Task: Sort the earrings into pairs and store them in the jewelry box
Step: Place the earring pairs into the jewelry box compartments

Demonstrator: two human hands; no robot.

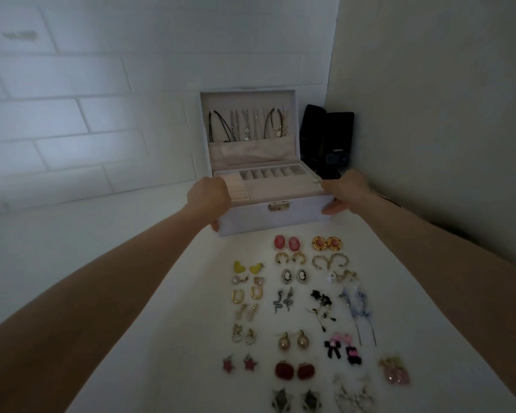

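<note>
White worktop (399, 287), tiled corner: nearest, earrings (287, 276) lie in matched pairs, ready for storing. Beyond, left grip (209, 198) and right grip (344, 193) clasp opposite ends of the open jewelry box (251, 217), apparently to reposition it.

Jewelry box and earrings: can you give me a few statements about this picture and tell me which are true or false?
1. The jewelry box has its lid standing open. True.
2. Both hands hang idle. False: the left hand and right hand hold the box's sides.
3. Necklaces hang inside the lid. True.
4. The earrings are stored in the box. False: they lie in pairs on the white surface in front of it.
5. The clasp faces the person. True.
</note>
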